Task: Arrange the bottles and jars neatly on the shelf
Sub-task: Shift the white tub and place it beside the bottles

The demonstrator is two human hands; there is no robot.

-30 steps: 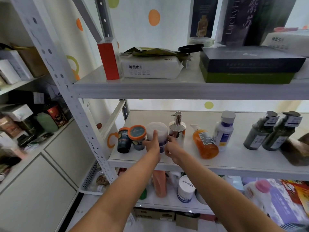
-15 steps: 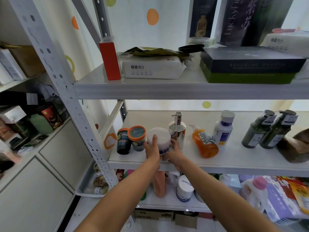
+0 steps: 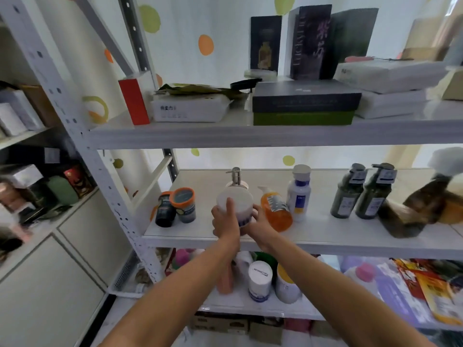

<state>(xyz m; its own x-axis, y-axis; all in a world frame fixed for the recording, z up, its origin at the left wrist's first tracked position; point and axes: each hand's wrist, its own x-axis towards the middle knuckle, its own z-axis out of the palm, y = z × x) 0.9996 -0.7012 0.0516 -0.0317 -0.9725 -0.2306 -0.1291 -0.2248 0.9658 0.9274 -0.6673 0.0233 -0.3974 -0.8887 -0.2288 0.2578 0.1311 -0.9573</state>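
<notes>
A white jar with a wide white lid is tilted toward me near the front of the middle shelf. My left hand grips its left side and my right hand its right side. Behind it stands a silver pump bottle. Left of it are a dark jar and an orange-lidded jar. To the right an orange pump bottle leans, then a white bottle and two dark green pump bottles.
A brown object lies at the shelf's right end. The upper shelf carries a red box, a tissue pack and stacked boxes. The lower shelf holds several bottles and packets. A perforated white upright bounds the left side.
Both hands have pulled the white jar slightly forward and right, off its spot beside the orange-lidded jar, and tipped it toward me. The camera view has shifted upward.
</notes>
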